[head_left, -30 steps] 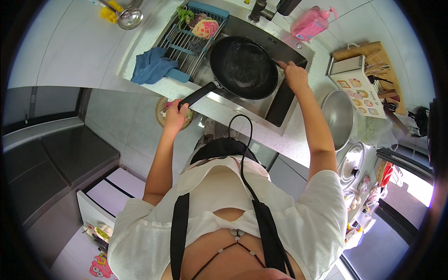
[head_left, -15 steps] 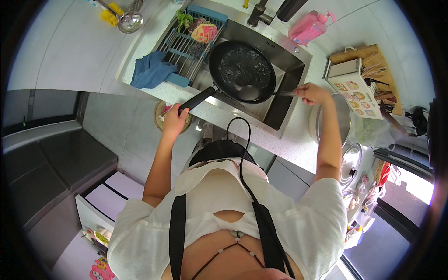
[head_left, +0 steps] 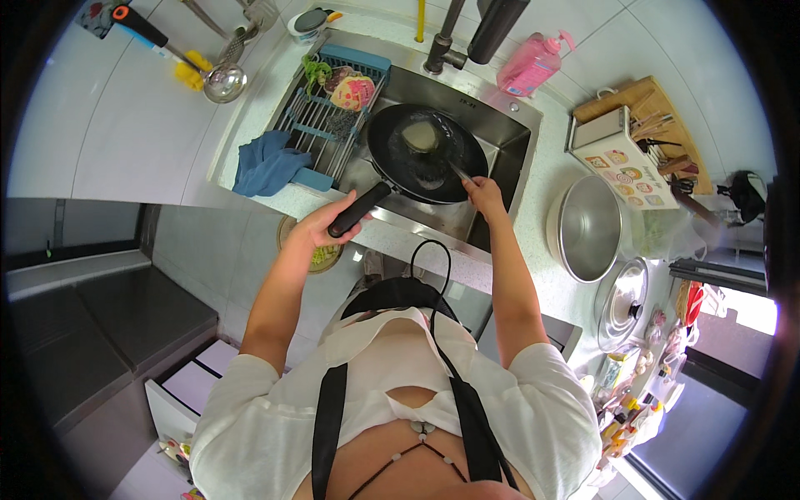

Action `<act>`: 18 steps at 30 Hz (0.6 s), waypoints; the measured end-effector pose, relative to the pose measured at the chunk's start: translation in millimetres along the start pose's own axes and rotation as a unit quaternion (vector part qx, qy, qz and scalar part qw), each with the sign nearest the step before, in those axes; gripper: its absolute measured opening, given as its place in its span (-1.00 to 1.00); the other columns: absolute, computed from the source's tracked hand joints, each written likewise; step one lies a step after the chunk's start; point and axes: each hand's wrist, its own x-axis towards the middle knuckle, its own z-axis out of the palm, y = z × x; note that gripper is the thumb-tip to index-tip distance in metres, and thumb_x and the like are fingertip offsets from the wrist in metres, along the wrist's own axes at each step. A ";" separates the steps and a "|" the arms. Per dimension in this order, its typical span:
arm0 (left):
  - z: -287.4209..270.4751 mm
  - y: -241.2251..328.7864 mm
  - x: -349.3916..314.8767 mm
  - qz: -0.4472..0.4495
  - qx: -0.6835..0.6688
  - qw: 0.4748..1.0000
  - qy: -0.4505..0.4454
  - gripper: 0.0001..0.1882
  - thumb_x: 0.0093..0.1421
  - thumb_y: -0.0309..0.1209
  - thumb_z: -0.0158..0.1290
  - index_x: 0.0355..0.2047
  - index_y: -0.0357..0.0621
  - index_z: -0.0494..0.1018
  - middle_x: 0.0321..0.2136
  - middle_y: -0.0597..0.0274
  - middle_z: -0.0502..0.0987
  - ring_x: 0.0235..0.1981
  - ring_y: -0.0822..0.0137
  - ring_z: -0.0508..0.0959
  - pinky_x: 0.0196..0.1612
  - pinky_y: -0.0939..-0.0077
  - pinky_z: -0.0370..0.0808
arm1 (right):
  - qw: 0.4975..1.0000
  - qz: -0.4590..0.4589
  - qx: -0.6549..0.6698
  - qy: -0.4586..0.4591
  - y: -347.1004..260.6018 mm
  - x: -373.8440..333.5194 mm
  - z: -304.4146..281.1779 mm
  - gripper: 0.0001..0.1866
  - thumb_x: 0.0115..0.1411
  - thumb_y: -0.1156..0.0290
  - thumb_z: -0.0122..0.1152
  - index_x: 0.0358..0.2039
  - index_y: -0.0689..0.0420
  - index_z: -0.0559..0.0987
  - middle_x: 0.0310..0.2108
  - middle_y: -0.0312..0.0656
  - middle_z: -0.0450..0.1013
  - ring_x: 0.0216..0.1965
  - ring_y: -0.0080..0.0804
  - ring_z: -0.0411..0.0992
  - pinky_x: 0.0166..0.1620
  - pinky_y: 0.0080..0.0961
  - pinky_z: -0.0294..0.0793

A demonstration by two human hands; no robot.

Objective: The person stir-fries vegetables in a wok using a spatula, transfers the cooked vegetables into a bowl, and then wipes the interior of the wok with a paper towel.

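Note:
A black frying pan [head_left: 392, 171] is held over the sink [head_left: 521, 154], with a wet, shiny inside that looks to have a little liquid in it. My left hand [head_left: 325, 225] is closed around its black handle, thumb along the upper side and fingers beneath. In my right hand [head_left: 483, 197], at the pan's right edge, is the thin metal handle of a spatula [head_left: 421, 137]. Its broad, rounded head lies inside the pan toward the far side. Part of the shaft is hard to make out against the dark pan.
Left in the sink stands a drying rack [head_left: 310, 133] bearing a pink sponge [head_left: 352, 92], a scouring pad and greens. A blue cloth [head_left: 271, 162] drapes its corner. Behind are a faucet [head_left: 440, 54] and pink soap bottle [head_left: 531, 65]. A steel pot [head_left: 590, 229] and lid [head_left: 623, 304] sit right.
My right hand has moved left and nearer the pan, and the spatula's head has shifted from the pan's near side to its far side. My left hand's grip on the handle looks looser.

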 end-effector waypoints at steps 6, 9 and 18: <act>30.7 2.9 24.7 -0.054 -0.286 0.953 -0.089 -0.66 0.18 -0.34 -0.10 -0.17 -0.38 0.18 -0.46 0.21 0.32 -0.67 0.56 0.27 -0.74 0.83 0.24 | 0.986 -0.116 -0.042 0.113 1.9 -47.1 -26.2 -0.72 -0.03 0.35 0.16 -0.31 0.22 0.49 -0.54 -0.07 0.45 -0.49 -0.29 0.43 -0.37 -0.43 0.38; 50.7 18.8 21.9 -0.063 -0.270 0.958 -0.072 -0.80 0.15 -0.47 -0.11 -0.27 -0.37 0.22 -0.56 0.28 0.26 -0.70 0.59 0.22 -0.76 0.83 0.17 | 0.980 -0.107 -0.011 0.169 -12.1 -91.0 -46.1 -0.70 -0.08 0.39 0.18 -0.28 0.19 0.49 -0.41 0.03 0.46 -0.34 -0.07 0.44 -0.25 -0.34 0.39; 113.7 -10.1 6.8 0.033 0.087 0.989 0.119 -0.82 0.03 -0.53 -0.06 -0.34 -0.26 0.23 -0.64 0.28 0.29 -0.75 0.53 0.24 -0.77 0.67 0.15 | 0.976 -0.069 0.016 0.206 10.7 -141.3 -50.7 -0.65 -0.07 0.39 0.17 -0.22 0.20 0.48 -0.37 0.01 0.47 -0.31 -0.12 0.45 -0.24 -0.39 0.40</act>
